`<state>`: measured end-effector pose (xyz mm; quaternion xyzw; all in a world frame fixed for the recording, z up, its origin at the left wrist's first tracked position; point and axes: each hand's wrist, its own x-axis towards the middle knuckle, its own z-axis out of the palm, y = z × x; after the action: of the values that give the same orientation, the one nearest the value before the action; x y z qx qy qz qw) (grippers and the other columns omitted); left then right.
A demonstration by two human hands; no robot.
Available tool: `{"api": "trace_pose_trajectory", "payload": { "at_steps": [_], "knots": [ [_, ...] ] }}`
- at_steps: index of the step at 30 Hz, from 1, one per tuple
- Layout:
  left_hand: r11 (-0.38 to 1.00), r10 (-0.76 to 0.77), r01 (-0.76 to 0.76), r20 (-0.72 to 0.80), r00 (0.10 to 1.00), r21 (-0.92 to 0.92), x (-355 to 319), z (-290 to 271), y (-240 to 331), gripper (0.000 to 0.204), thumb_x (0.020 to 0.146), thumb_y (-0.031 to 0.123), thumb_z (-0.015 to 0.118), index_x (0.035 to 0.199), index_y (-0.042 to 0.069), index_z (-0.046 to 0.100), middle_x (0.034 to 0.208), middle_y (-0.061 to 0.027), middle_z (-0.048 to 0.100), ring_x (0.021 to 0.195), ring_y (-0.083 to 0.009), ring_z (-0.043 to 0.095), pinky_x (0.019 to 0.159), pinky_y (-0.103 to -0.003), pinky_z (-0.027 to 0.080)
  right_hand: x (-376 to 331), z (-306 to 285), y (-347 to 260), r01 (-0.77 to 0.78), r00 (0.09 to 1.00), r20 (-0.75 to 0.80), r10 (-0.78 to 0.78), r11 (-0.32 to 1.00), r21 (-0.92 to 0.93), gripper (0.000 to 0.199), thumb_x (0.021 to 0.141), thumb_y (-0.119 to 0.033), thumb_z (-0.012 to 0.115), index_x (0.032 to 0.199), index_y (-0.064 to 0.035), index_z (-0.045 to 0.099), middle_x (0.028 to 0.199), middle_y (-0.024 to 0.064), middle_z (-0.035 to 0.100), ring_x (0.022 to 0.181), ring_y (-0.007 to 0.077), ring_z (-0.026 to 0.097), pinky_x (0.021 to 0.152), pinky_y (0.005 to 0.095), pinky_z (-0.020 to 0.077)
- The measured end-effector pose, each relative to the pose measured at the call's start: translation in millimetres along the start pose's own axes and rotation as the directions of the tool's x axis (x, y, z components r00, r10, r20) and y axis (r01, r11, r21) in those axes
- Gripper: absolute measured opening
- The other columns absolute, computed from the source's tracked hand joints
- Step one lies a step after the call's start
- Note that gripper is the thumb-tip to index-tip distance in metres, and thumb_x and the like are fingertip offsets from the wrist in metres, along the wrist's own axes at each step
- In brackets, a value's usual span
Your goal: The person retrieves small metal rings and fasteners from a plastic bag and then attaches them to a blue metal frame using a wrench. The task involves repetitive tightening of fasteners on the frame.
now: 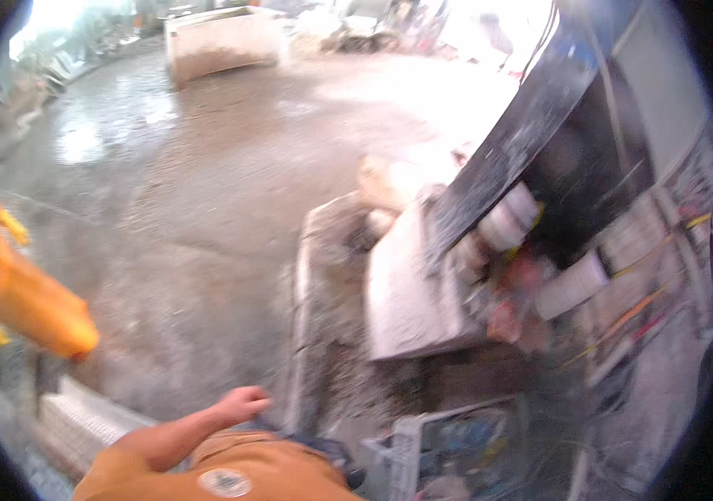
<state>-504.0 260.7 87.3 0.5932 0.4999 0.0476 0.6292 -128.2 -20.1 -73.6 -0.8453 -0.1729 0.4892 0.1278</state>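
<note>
Holding the left hand point(244, 405) out low and forward from the bare forearm and orange sleeve, fingers loosely bent and a little apart, clamping on nothing as far as the blur is allowing; touching nothing either, only hovering just beside the near end of the long grey rubble-filled metal trough point(313, 334), the closest thing to it. Not showing the right hand anywhere. Running away from the person up the middle of the view, that trough, probably lying on the wet grey concrete floor point(206, 167) so that grit and debris are staying gathered in one channel instead of spreading. Leaning against its far side, a pale flat rectangular slab point(407, 309), tilted, seemingly propped there to be out of the walkway. Rising steeply behind the slab, a dark slanted board point(532, 134), with white round plastic tubs point(573, 284) crowding under it among red and yellow oddments too smeared to be naming. Sitting low on the right of the arm, a white slatted plastic crate point(411, 447); low on the left, a pale ridged grating point(81, 422). Intruding at the left edge, an orange rounded shape point(27, 292), a sleeve or a glove, impossible to be telling which.
</note>
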Motion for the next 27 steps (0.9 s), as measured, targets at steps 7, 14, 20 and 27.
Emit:
{"api": "trace_pose_trajectory", "payload": {
  "at_steps": [7, 14, 20, 27],
  "knots": [
    [0.763, -0.371, 0.054, -0.368, 0.852, -0.644, 15, -126, -149, 0.016, 0.085, 0.014, 0.056, 0.096, 0.002, 0.055, 0.069, -0.0030, 0.053, 0.055, -0.0114, 0.049, 0.049, -0.028, 0.044, 53, 52, -232, 0.222, 0.958, 0.249, -0.140, 0.915, -0.338, 0.067, 0.092, -0.055, 0.030, 0.115, 0.0012, 0.058, 0.111, 0.0178, 0.061, 0.108, 0.0317, 0.055, 0.093, 0.0388, 0.0410],
    [0.716, -0.178, -0.328, -0.615, 0.768, -0.616, 29, -263, -102, 0.007, 0.091, 0.013, 0.057, 0.090, 0.006, 0.059, 0.062, 0.0025, 0.047, 0.053, -0.0081, 0.046, 0.050, -0.024, 0.043, 100, 64, -273, 0.242, 0.901, 0.406, 0.154, 0.600, -0.763, 0.066, 0.091, -0.055, 0.034, 0.108, 0.0011, 0.062, 0.104, 0.0200, 0.064, 0.103, 0.0321, 0.058, 0.090, 0.0398, 0.0434],
    [0.731, -0.267, -0.330, -0.695, 0.668, -0.598, 53, -400, -57, 0.015, 0.092, 0.019, 0.052, 0.100, 0.006, 0.055, 0.085, -0.0034, 0.049, 0.077, -0.0132, 0.048, 0.067, -0.028, 0.043, 210, 221, -587, 0.522, 0.851, 0.361, -0.382, 0.540, -0.660, 0.059, 0.086, -0.052, 0.049, 0.120, -0.0044, 0.055, 0.105, 0.0225, 0.062, 0.102, 0.0376, 0.058, 0.088, 0.0455, 0.0450],
    [0.636, -0.279, -0.602, -0.871, 0.404, -0.483, 63, -531, -126, 0.024, 0.091, 0.020, 0.049, 0.106, 0.002, 0.055, 0.092, -0.0061, 0.051, 0.082, -0.0149, 0.048, 0.069, -0.030, 0.041, -11, 490, -950, 0.929, -0.069, 0.931, -0.359, 0.318, 0.192, 0.050, 0.086, -0.038, 0.060, 0.124, -0.0063, 0.054, 0.103, 0.0148, 0.063, 0.094, 0.0256, 0.060, 0.083, 0.0354, 0.0468]
  ]
}}
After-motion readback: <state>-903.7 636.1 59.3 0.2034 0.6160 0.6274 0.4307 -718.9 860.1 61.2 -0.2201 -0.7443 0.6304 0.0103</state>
